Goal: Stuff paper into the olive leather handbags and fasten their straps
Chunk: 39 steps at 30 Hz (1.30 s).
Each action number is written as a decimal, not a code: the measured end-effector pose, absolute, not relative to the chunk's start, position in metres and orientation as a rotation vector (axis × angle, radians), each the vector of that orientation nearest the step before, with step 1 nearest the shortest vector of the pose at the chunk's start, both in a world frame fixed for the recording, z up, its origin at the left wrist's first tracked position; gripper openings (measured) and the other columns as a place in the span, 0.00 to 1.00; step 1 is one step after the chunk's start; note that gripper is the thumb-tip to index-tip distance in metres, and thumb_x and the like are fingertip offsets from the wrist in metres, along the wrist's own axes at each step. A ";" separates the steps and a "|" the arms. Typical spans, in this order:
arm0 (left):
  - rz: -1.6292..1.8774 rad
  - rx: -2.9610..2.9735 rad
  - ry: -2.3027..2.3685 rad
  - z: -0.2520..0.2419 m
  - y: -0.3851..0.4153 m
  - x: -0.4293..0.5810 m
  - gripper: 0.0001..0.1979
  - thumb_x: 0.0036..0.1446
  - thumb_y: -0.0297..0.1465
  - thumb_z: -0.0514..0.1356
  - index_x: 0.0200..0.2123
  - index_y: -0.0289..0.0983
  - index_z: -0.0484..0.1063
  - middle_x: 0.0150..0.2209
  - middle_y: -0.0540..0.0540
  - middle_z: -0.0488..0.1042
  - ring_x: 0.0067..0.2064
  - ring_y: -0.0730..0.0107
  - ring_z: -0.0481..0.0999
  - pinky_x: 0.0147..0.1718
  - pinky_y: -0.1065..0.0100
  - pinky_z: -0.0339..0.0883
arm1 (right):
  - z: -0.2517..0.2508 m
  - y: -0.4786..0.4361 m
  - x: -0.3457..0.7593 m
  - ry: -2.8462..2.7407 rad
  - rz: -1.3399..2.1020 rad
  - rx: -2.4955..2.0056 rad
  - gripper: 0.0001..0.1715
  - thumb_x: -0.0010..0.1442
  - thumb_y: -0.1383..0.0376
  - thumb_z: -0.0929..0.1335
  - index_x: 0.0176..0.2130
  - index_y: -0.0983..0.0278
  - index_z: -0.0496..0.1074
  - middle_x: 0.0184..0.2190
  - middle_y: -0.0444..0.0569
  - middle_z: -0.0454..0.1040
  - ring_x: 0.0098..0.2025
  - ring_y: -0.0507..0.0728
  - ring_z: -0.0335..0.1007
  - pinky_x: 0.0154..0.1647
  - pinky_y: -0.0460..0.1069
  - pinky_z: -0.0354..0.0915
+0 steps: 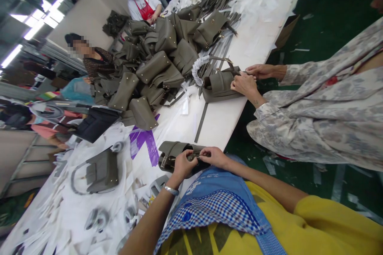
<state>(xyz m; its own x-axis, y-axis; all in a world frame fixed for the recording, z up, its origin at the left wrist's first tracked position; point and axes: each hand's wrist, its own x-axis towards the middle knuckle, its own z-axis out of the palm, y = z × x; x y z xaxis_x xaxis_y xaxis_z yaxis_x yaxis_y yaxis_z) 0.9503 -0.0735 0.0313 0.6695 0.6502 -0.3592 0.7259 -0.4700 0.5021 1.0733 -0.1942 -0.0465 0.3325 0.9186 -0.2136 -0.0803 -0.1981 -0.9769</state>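
An olive-grey handbag (pixel 172 153) lies at the near edge of the white worktable (pixel 215 127), right in front of me. My left hand (pixel 184 165), with a silver bracelet on the wrist, is closed on the bag's front near its strap and metal fitting. My right hand (pixel 213 156) pinches the same strap part from the other side, fingers pressed together. A blue checked apron (pixel 221 203) and yellow shirt fill the bottom of the view.
A big heap of the same olive bags (pixel 155 59) covers the table's middle. A co-worker in a floral sleeve works on another bag (pixel 220 85) with both hands. Loose straps (pixel 201 121), white wrapping scraps and a finished bag (pixel 101 171) lie about. Two people sit across the table.
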 end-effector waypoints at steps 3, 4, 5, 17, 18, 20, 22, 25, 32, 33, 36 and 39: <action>-0.115 2.231 1.066 0.025 -0.078 0.949 0.15 0.48 0.30 0.64 0.41 0.34 0.76 0.39 0.42 0.81 0.42 0.59 0.79 0.43 0.62 0.69 | -0.046 -0.196 1.071 -0.822 1.078 -1.495 0.09 0.55 0.60 0.69 0.34 0.64 0.75 0.27 0.45 0.76 0.31 0.54 0.71 0.33 0.47 0.64; -0.099 2.226 1.067 0.023 -0.079 0.948 0.14 0.48 0.29 0.64 0.41 0.34 0.75 0.39 0.42 0.80 0.41 0.60 0.79 0.43 0.63 0.69 | -0.046 -0.197 1.070 -0.827 1.062 -1.503 0.09 0.56 0.61 0.69 0.35 0.63 0.74 0.28 0.44 0.76 0.31 0.54 0.71 0.34 0.47 0.64; -0.083 2.221 1.068 0.021 -0.081 0.948 0.14 0.48 0.29 0.64 0.41 0.34 0.75 0.39 0.42 0.80 0.41 0.60 0.79 0.43 0.63 0.69 | -0.045 -0.198 1.069 -0.833 1.044 -1.512 0.08 0.56 0.62 0.69 0.36 0.63 0.74 0.28 0.44 0.76 0.32 0.54 0.71 0.34 0.47 0.65; -0.052 2.149 1.116 0.015 -0.083 0.947 0.13 0.47 0.29 0.64 0.40 0.35 0.75 0.37 0.44 0.80 0.39 0.62 0.78 0.42 0.63 0.69 | -0.050 -0.197 1.057 -0.925 0.941 -1.645 0.04 0.59 0.67 0.69 0.37 0.62 0.69 0.30 0.44 0.75 0.34 0.55 0.72 0.35 0.47 0.64; -0.060 2.146 1.117 0.014 -0.082 0.947 0.14 0.47 0.29 0.64 0.40 0.35 0.75 0.37 0.44 0.80 0.39 0.61 0.78 0.42 0.63 0.69 | -0.051 -0.196 1.056 -0.929 0.940 -1.656 0.04 0.59 0.67 0.69 0.37 0.62 0.69 0.30 0.44 0.75 0.34 0.54 0.72 0.35 0.47 0.64; -0.070 2.140 1.114 0.012 -0.080 0.946 0.15 0.48 0.30 0.64 0.41 0.34 0.75 0.39 0.43 0.80 0.41 0.60 0.78 0.44 0.62 0.70 | -0.050 -0.195 1.055 -0.944 0.933 -1.677 0.03 0.59 0.67 0.69 0.37 0.62 0.69 0.30 0.43 0.75 0.33 0.54 0.72 0.34 0.46 0.64; -0.077 2.133 1.088 0.012 -0.077 0.945 0.15 0.49 0.29 0.63 0.43 0.34 0.75 0.40 0.42 0.80 0.42 0.59 0.78 0.45 0.61 0.69 | -0.048 -0.193 1.056 -0.978 0.927 -1.701 0.04 0.59 0.67 0.69 0.37 0.62 0.69 0.29 0.43 0.75 0.33 0.53 0.72 0.33 0.46 0.63; -0.090 2.111 1.016 0.018 -0.072 0.943 0.15 0.49 0.30 0.64 0.43 0.35 0.77 0.41 0.42 0.81 0.44 0.57 0.79 0.48 0.59 0.69 | -0.040 -0.191 1.064 -1.070 0.916 -1.740 0.03 0.59 0.66 0.70 0.36 0.61 0.71 0.28 0.42 0.75 0.31 0.54 0.72 0.31 0.46 0.63; 0.063 1.841 0.986 0.056 -0.062 0.913 0.22 0.60 0.44 0.58 0.55 0.43 0.72 0.51 0.46 0.78 0.53 0.60 0.76 0.56 0.61 0.64 | 0.001 -0.196 1.096 -1.335 0.612 -1.736 0.11 0.66 0.65 0.65 0.47 0.62 0.73 0.46 0.52 0.76 0.49 0.61 0.71 0.53 0.57 0.66; 0.109 1.780 1.018 0.059 -0.060 0.902 0.22 0.62 0.45 0.56 0.54 0.42 0.73 0.51 0.46 0.78 0.52 0.61 0.76 0.56 0.62 0.65 | 0.009 -0.194 1.096 -1.378 0.578 -1.660 0.12 0.67 0.65 0.64 0.48 0.61 0.73 0.48 0.52 0.76 0.51 0.60 0.70 0.54 0.56 0.66; 0.290 1.566 1.192 0.062 -0.064 0.861 0.24 0.63 0.50 0.52 0.45 0.39 0.76 0.43 0.44 0.80 0.44 0.64 0.79 0.50 0.64 0.69 | 0.033 -0.179 1.086 -1.583 0.641 -1.393 0.14 0.69 0.64 0.62 0.51 0.60 0.72 0.50 0.51 0.75 0.53 0.58 0.70 0.56 0.54 0.67; 0.397 1.269 1.388 0.049 -0.095 0.819 0.29 0.60 0.56 0.51 0.31 0.36 0.75 0.22 0.48 0.74 0.26 0.68 0.75 0.35 0.66 0.71 | 0.043 -0.155 1.064 -1.924 0.743 -1.232 0.15 0.69 0.63 0.62 0.53 0.61 0.72 0.51 0.53 0.74 0.54 0.59 0.69 0.56 0.55 0.66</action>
